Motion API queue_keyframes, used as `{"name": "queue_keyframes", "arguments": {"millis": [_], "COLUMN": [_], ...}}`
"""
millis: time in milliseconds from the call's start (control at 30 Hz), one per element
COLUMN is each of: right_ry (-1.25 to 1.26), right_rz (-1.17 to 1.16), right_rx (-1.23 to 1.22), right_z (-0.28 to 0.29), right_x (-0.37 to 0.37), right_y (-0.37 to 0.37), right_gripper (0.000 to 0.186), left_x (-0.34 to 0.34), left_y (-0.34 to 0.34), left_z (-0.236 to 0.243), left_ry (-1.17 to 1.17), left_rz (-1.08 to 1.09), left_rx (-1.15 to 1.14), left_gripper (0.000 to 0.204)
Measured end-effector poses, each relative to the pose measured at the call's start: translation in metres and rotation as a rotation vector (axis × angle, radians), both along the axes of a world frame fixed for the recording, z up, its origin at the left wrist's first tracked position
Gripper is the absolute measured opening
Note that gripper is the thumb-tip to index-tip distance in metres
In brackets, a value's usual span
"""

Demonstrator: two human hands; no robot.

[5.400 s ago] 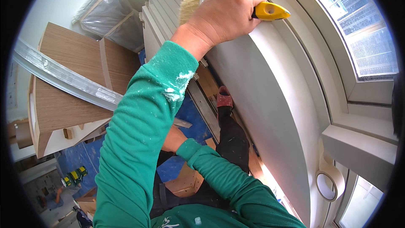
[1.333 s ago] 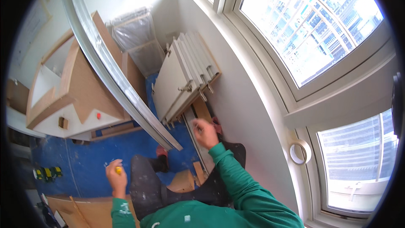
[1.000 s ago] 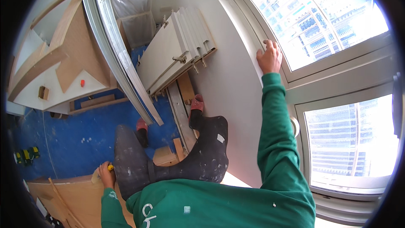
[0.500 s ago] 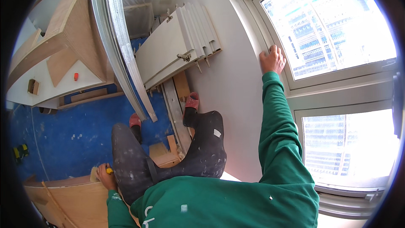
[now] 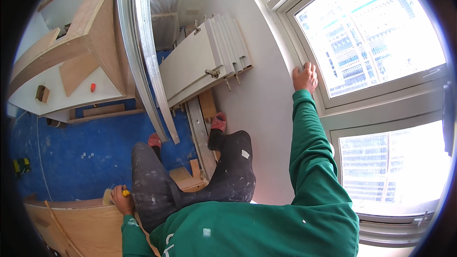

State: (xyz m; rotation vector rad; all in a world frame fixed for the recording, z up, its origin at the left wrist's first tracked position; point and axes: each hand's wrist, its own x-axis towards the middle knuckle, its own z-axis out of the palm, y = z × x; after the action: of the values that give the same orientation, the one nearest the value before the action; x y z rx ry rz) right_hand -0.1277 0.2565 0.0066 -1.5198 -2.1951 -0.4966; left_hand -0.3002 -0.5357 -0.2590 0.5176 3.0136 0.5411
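Note:
My left hand (image 5: 123,200) is closed round what looks like a brush (image 5: 107,196), with a tan, bristly end on one side and a yellow handle end on the other. It is low beside my left thigh, over the edge of a wooden panel (image 5: 88,216). Stretched out to the right, my right hand (image 5: 306,78) grips the pale window frame (image 5: 323,88) with bent fingers, next to the upper pane. The undersides of those fingers are hidden.
White boards (image 5: 190,64) with clamps lean against the wall ahead. Metal studs (image 5: 143,43) rise left of them. A plywood cabinet (image 5: 102,38) stands far left. Blue sheeting (image 5: 95,154) covers the floor, with wood offcuts (image 5: 190,181) between my legs.
The view has shifted slightly, so the studs, cabinet and boards sit further right. My right hand appears a little lower along the window frame. My left hand keeps hold of the brush.

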Motion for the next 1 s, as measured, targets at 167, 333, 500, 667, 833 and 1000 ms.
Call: {"name": "queue_keyframes", "arguments": {"millis": [167,333,500,667,833,1000], "right_ry": [0.062,0.066,-0.011,-0.052,-0.089,-0.12], "right_rz": [0.013,0.028,0.089,0.096,0.084,0.053], "right_rx": [0.042,0.024,-0.018,-0.067,-0.093,-0.08], "right_z": [-0.003,-0.004,0.007,0.015,0.02,0.018], "right_x": [0.004,0.005,-0.013,-0.048,-0.08,-0.104], "right_y": [-0.004,-0.002,0.019,0.044,0.059,0.078], "right_gripper": [0.034,0.031,0.029,0.032,0.037,0.041], "left_x": [-0.002,-0.005,-0.004,-0.003,-0.001,-0.002], "left_y": [0.006,-0.003,-0.002,-0.001,-0.005,-0.003], "left_z": [0.008,-0.005,-0.007,-0.005,-0.005,-0.004], "left_ry": [-0.009,-0.008,-0.033,-0.065,-0.084,-0.121], "left_rz": [0.015,0.023,0.03,0.041,0.039,0.031], "left_rx": [0.003,0.027,0.017,0.0,-0.036,-0.061], "left_gripper": [0.016,0.018,0.018,0.017,0.016,0.015]}}
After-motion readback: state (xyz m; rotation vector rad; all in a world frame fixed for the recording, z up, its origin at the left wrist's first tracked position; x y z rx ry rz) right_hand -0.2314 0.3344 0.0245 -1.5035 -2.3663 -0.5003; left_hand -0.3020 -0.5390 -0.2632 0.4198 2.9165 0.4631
